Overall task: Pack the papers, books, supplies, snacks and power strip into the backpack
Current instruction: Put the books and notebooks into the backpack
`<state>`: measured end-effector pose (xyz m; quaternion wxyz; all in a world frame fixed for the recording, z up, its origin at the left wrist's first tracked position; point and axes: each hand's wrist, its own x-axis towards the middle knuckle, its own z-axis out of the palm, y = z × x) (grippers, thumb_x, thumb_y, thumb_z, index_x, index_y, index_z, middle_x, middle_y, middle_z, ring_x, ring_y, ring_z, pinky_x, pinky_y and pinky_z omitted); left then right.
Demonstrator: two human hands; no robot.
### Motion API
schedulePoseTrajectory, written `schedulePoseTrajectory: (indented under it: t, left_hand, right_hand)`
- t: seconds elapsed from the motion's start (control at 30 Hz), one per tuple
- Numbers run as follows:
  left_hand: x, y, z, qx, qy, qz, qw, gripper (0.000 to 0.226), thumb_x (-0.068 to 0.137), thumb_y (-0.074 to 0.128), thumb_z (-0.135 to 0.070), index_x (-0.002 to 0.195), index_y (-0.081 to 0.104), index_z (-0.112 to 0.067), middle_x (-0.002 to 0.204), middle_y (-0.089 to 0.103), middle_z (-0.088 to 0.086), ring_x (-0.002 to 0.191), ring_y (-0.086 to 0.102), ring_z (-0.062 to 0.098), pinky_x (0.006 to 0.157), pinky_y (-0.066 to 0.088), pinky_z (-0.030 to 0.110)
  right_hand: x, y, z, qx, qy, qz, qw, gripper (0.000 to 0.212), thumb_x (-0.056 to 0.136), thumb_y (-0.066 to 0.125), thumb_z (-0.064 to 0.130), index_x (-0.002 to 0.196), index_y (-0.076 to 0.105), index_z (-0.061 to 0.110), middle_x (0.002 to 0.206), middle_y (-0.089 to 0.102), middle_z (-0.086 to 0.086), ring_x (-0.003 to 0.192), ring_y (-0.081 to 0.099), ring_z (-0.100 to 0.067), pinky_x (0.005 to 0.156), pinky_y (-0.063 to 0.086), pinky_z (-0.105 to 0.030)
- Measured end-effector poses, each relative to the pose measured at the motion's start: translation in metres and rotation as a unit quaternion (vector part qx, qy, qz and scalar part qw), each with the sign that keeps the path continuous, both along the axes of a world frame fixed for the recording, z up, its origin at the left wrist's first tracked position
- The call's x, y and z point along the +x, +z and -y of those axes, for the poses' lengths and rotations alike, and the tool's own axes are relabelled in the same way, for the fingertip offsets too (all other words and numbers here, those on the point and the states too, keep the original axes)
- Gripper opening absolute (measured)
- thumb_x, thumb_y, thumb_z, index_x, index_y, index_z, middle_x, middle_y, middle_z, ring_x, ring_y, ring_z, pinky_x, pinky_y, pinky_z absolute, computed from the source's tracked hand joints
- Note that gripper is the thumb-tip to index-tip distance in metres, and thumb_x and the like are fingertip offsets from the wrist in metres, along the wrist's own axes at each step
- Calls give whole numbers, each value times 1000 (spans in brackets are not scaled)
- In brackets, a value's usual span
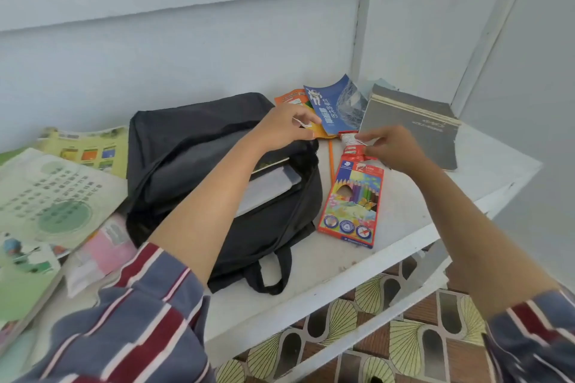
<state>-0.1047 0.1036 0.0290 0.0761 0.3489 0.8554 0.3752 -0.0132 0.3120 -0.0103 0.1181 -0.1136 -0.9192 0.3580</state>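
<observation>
White shelf point(404, 227), backpack point(193, 140) gaping for loading: left hand point(280, 129) pinches an orange packet point(293, 98), right hand point(393, 148) pinches a red tube point(351, 144).

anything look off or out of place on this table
The blue booklet at the back is curled up instead of lying flat. An orange pencil lies loose beside the pencil box, whose top flap looks open, pinched by the right hand. The left hand pinches a white scrap. Nothing spilled.

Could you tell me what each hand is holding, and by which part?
The right hand appears to pinch a red-and-white tube at its right side; the left hand pinches a small white scrap, which cannot be identified.
</observation>
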Motion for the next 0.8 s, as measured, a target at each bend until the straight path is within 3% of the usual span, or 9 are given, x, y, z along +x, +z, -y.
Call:
schedulePoseTrajectory:
  t: [0.13,0.23,0.4,0.47,0.67,0.8]
  left_hand:
    - [-11,-11,-74,4,-1,51,999,44,83,68,-16,125,55,-20,114,60,6,100,58,14,85,41,23]
    - [-20,-19,-126,28,22,83,996,54,85,66,-14,135,44,-17,124,56,11,102,55,14,86,41,24]
    - [-40,-37,-185,53,79,111,989,59,87,62,-9,140,35,-13,137,45,13,124,46,24,98,40,34]
    - [-51,-44,-201,57,104,114,986,59,88,61,-9,140,34,-12,138,42,14,124,46,26,98,39,35]
    - [-80,-51,-237,31,130,120,984,61,90,59,-10,143,29,-11,141,40,16,128,42,28,104,38,39]
    - [-95,-57,-247,12,138,100,985,63,87,62,-10,141,32,-11,138,43,12,124,44,27,101,37,34]
  right_hand:
    - [3,-6,-78,-29,-68,-33,997,35,82,63,4,116,65,13,114,65,-6,80,55,-17,71,39,-19]
    - [3,-12,-138,-50,-124,-54,990,36,82,64,8,118,65,16,104,61,-6,79,53,-16,64,39,-17]
    - [1,-21,-206,-83,-148,-57,984,46,83,65,9,128,57,18,125,56,-10,99,50,-17,85,34,-21]
    - [-3,-26,-225,-101,-139,-35,984,49,85,64,10,131,52,20,119,53,-8,107,50,-24,86,33,-23]
    - [-24,-39,-257,-215,-112,16,970,55,83,60,-1,133,48,19,81,57,-3,71,51,-16,69,40,-23]
    - [-35,-45,-263,-281,-104,12,954,57,83,62,-3,134,47,17,81,61,-14,67,54,-17,72,47,-25]
